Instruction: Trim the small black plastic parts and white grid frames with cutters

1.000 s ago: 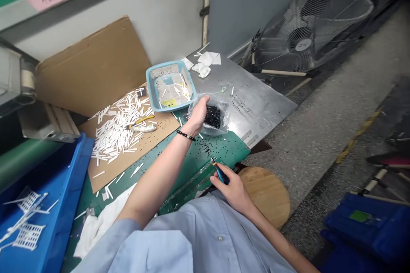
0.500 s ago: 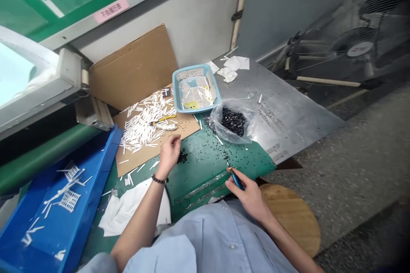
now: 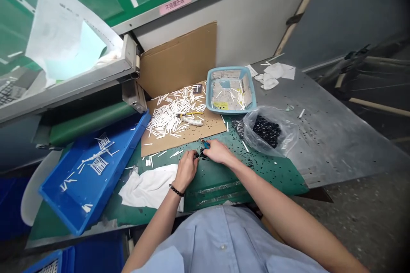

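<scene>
My right hand (image 3: 218, 152) is closed around small blue-handled nippers (image 3: 206, 145), their tip pointing up and left towards the cardboard. Close beside it, my left hand (image 3: 187, 167), with a dark bead bracelet on the wrist, has its fingertips pinched together at the edge of a small pile of black pieces (image 3: 203, 153). Whatever is between those fingertips is too small to make out. Beyond both hands, a heap of white sticks (image 3: 169, 115) covers much of a flat cardboard sheet (image 3: 211, 127). Yellow-handled pliers (image 3: 192, 114) lie on that heap's right edge.
A light-blue basket (image 3: 209, 94) holds paper and a few white sticks. Right of it, a clear plastic bag (image 3: 290, 136) contains many black pieces. A white cloth (image 3: 149, 187) lies left of my left forearm, beside a blue tray (image 3: 96, 196) with white lattice parts.
My right hand has moved left with the nippers, from the table's front edge to the black pile. My left hand has lowered its fingers to the pile. The view has turned left.
</scene>
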The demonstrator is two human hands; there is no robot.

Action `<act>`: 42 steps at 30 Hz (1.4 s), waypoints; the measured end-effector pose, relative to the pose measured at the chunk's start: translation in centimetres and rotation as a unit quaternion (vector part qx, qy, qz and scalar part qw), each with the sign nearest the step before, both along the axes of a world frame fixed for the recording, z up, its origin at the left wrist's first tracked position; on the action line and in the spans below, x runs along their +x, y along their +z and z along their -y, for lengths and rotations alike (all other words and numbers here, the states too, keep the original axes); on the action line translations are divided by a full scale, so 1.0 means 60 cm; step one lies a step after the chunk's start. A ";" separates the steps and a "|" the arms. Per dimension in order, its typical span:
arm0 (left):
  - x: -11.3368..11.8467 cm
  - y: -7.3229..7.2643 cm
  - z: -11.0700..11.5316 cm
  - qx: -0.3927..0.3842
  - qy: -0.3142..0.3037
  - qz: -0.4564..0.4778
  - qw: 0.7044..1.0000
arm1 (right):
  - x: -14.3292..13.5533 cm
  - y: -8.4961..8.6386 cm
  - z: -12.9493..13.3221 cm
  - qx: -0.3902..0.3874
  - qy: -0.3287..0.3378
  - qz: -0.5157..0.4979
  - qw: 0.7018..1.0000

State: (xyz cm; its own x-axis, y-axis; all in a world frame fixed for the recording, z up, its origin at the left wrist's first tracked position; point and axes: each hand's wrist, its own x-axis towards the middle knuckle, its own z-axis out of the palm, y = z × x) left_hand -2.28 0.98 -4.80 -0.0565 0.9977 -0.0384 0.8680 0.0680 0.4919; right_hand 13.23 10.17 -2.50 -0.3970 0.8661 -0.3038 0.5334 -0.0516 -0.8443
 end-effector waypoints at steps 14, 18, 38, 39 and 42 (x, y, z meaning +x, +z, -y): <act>-0.021 0.008 0.035 -0.020 0.035 0.107 0.993 | 0.067 0.007 0.051 0.049 0.024 0.015 0.998; -0.022 0.012 0.029 -0.051 0.102 0.312 0.943 | 0.084 0.009 0.105 0.108 0.068 0.044 0.991; -0.003 0.048 0.050 -0.184 0.188 0.658 0.705 | 0.061 0.023 0.168 0.346 0.192 0.261 0.881; -0.001 0.049 0.050 -0.181 0.192 0.652 0.711 | 0.061 0.023 0.169 0.344 0.194 0.264 0.880; 0.002 0.048 0.051 -0.170 0.200 0.625 0.736 | 0.060 0.024 0.171 0.338 0.199 0.273 0.879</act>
State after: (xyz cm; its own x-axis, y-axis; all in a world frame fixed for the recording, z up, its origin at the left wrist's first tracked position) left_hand -2.16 -2.11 -1.92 -0.0514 0.8321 -0.5522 -0.3693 0.4979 0.7847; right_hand 16.81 -0.08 -1.05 -0.6637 0.7479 -0.0131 0.7310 0.6448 -0.2232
